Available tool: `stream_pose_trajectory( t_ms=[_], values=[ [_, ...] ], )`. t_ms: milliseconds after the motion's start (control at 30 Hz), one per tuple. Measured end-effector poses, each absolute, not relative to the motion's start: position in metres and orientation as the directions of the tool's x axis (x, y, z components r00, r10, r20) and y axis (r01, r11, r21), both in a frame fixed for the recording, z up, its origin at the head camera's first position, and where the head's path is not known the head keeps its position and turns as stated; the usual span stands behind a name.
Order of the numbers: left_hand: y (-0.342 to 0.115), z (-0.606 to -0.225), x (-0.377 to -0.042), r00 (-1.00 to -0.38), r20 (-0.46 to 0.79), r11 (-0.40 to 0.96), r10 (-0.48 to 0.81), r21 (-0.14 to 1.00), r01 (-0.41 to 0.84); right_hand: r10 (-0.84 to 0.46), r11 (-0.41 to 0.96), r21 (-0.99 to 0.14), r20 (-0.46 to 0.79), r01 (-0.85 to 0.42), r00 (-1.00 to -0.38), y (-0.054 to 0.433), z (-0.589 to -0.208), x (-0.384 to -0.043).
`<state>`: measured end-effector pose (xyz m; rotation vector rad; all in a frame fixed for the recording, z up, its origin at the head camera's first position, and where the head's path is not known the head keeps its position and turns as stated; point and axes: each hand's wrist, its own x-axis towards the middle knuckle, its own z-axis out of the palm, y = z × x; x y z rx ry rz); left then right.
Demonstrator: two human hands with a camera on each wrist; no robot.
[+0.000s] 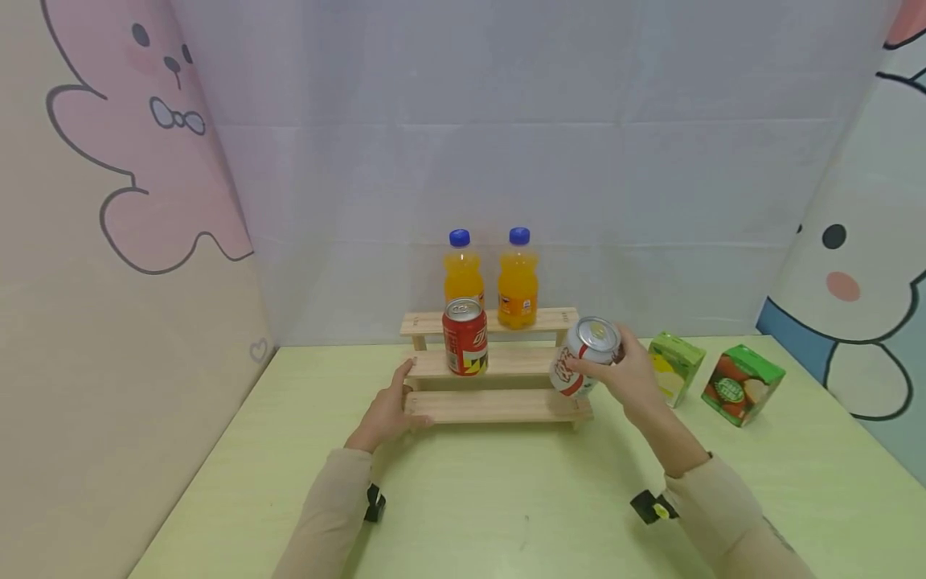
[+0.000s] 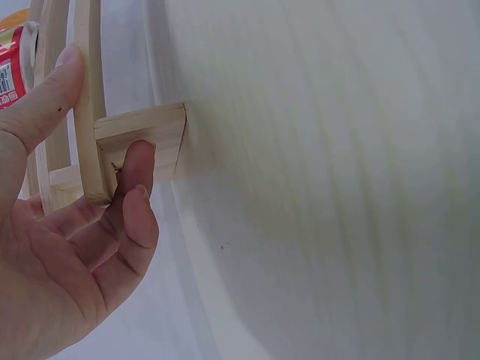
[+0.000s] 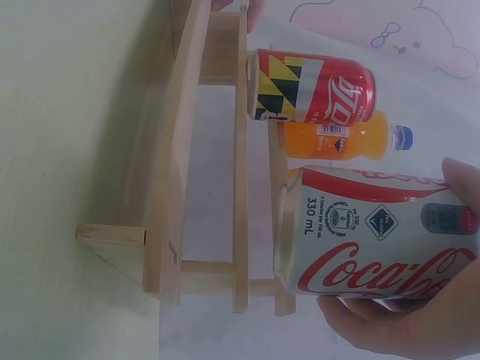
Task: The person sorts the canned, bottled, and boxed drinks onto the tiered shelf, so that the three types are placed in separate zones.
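Observation:
A three-tier wooden rack (image 1: 499,406) stands at the back of the table. My left hand (image 1: 387,414) grips its left end, with the thumb on the front board and the fingers curled round the end (image 2: 97,150). In my right hand (image 1: 637,382) is a white Coca-Cola can (image 1: 584,354), held tilted over the right end of the rack; the right wrist view shows its red lettering (image 3: 375,240). A red cola can (image 1: 465,338) stands upright on the middle tier. Two orange juice bottles (image 1: 518,281) with blue caps stand on the top tier, the left one partly hidden.
Right of the rack, a green-and-yellow juice carton (image 1: 674,366) and a green-and-red juice carton (image 1: 743,386) stand on the pale table (image 1: 506,498). A white curtain (image 1: 506,161) hangs behind, and panels with cartoon figures flank both sides.

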<state>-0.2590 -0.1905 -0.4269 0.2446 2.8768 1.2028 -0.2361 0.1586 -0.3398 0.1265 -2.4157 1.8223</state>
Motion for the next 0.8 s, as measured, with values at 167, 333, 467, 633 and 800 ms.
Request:
stream_pose_trajectory(
  t_ms=[167,333,467,633,800],
  values=[
    [-0.192,-0.428,-0.26,-0.988,0.051,0.694,0.146,0.707,0.139,-0.012,0.237,-0.962,0.137,-0.136,-0.991,0.153,-0.339,-0.242],
    [-0.192,-0.429,-0.26,-0.989,0.048,0.69,0.142,0.711,0.134,-0.017,0.218,-0.966,0.136,-0.136,-0.991,0.146,-0.338,-0.247],
    [-0.192,-0.43,-0.261,-0.989,0.045,0.69,0.139,0.712,0.129,-0.011,0.212,-0.968,0.135,-0.134,-0.991,0.142,-0.338,-0.253],
    [-0.192,-0.431,-0.262,-0.989,0.053,0.696,0.141,0.705,0.137,-0.003,0.195,-0.974,0.12,-0.118,-0.993,0.135,-0.339,-0.261],
    [-0.191,-0.43,-0.262,-0.989,0.054,0.696,0.14,0.705,0.138,-0.002,0.202,-0.975,0.095,-0.094,-0.995,0.127,-0.339,-0.266]
  ],
)
